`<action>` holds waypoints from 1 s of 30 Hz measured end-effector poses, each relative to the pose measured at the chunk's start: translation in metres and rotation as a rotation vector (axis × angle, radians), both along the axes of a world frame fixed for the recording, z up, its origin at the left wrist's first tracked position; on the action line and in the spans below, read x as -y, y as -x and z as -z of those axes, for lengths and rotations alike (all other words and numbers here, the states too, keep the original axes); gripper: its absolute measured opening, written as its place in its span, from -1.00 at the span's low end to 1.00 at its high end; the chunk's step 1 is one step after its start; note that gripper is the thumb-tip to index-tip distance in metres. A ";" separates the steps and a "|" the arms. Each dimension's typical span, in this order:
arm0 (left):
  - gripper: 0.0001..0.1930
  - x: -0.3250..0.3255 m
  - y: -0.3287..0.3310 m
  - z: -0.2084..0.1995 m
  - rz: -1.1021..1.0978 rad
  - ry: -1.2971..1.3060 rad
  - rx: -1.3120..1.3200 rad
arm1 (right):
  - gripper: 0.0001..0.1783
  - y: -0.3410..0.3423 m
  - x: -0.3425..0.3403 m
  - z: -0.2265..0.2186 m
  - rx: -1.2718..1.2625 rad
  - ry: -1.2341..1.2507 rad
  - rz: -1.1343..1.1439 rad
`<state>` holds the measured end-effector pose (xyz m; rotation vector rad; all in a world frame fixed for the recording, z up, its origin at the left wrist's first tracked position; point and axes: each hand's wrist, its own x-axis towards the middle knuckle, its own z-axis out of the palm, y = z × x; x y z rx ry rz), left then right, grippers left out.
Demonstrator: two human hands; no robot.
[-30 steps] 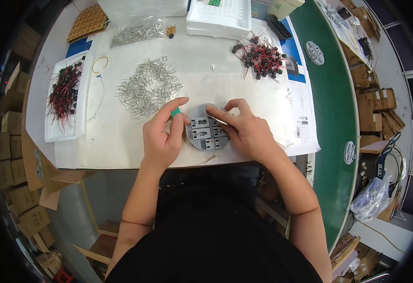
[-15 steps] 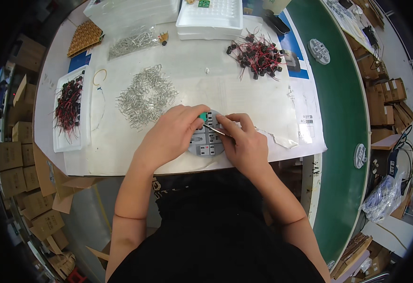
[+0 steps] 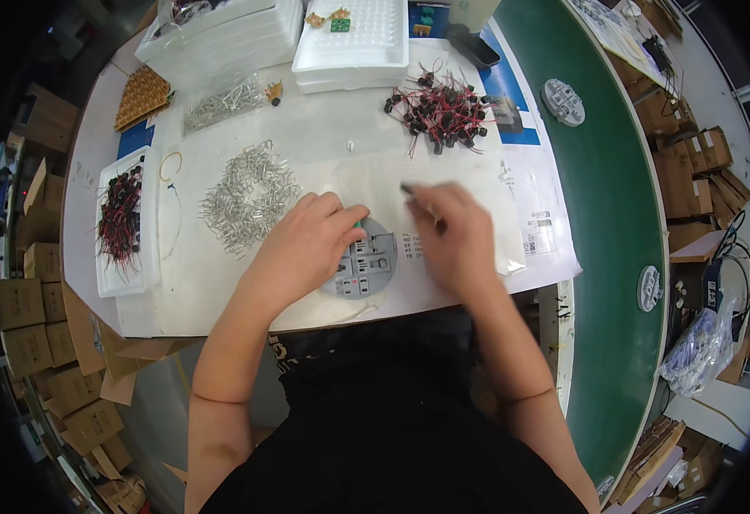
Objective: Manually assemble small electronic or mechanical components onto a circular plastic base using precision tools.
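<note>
A round grey fixture plate (image 3: 365, 272) with slots and small parts lies near the table's front edge. My left hand (image 3: 302, 248) rests on its left side, fingertips pinched at a small green piece (image 3: 360, 224) by the upper rim; the fingers hide most of that piece. My right hand (image 3: 461, 236) is raised to the right of the plate, blurred, its fingers curled. A small dark object (image 3: 407, 188) sticks out at its fingertips; blur hides what kind it is. Left of the plate spreads a pile of small clear-and-metal parts (image 3: 247, 197).
Black buzzer-like parts with red wires form a pile (image 3: 448, 111) at the back right, and more fill a white tray (image 3: 148, 257) at left. White foam trays (image 3: 349, 79) stand at the back. Along the right runs a green conveyor (image 3: 602, 206) carrying grey discs (image 3: 563, 101).
My right hand has lifted off the plate and moved right; the thin metal tool at its fingers no longer shows clearly. My left hand stays at the green piece. The whole view has shifted slightly.
</note>
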<state>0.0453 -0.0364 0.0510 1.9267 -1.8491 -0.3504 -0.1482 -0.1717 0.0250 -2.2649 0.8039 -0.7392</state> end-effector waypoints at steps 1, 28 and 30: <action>-0.73 -0.002 0.002 0.003 -0.015 0.031 -0.002 | -0.62 -0.007 0.016 -0.003 0.006 0.008 0.002; -0.51 -0.003 0.021 -0.028 -0.159 0.555 -0.320 | -0.71 0.009 0.006 -0.066 0.010 -0.049 -0.208; -0.56 -0.003 0.018 -0.030 -0.033 0.494 -0.329 | -0.73 0.008 -0.004 -0.072 0.016 -0.035 -0.256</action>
